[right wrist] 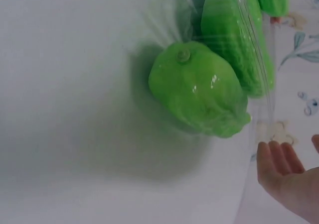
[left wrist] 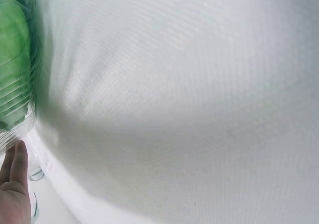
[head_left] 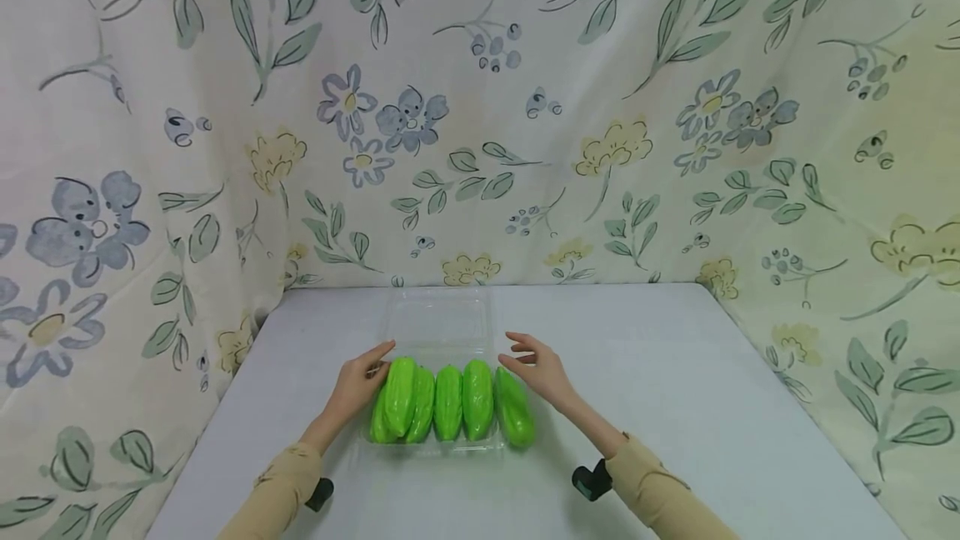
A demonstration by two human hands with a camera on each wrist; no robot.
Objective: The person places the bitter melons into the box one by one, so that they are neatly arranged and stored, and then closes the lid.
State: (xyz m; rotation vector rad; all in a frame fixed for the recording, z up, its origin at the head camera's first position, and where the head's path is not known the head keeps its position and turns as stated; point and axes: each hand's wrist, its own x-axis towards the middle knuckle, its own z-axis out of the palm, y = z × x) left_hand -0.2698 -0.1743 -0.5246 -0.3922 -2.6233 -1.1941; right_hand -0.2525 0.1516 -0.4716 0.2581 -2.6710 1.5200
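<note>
A clear plastic box [head_left: 480, 447] holds several bright green, elongated gourds [head_left: 448, 403], one lying on top of others at the left. One more gourd [head_left: 516, 408] lies against the box's right side, on the table; in the right wrist view this gourd [right wrist: 197, 87] shows its stem end. My left hand [head_left: 358, 377] is at the box's left side, its fairly straight fingers [left wrist: 19, 167] at the clear wall in the left wrist view. Above the far end of the outside gourd is my right hand [head_left: 542, 369], fingers spread and holding nothing.
The box's clear lid [head_left: 441, 315] lies folded back behind it, flat on the white table [head_left: 630, 357]. A floral curtain [head_left: 480, 107] hangs along the back and both sides. Dark wrist cameras [head_left: 592, 480] sit under the sleeves.
</note>
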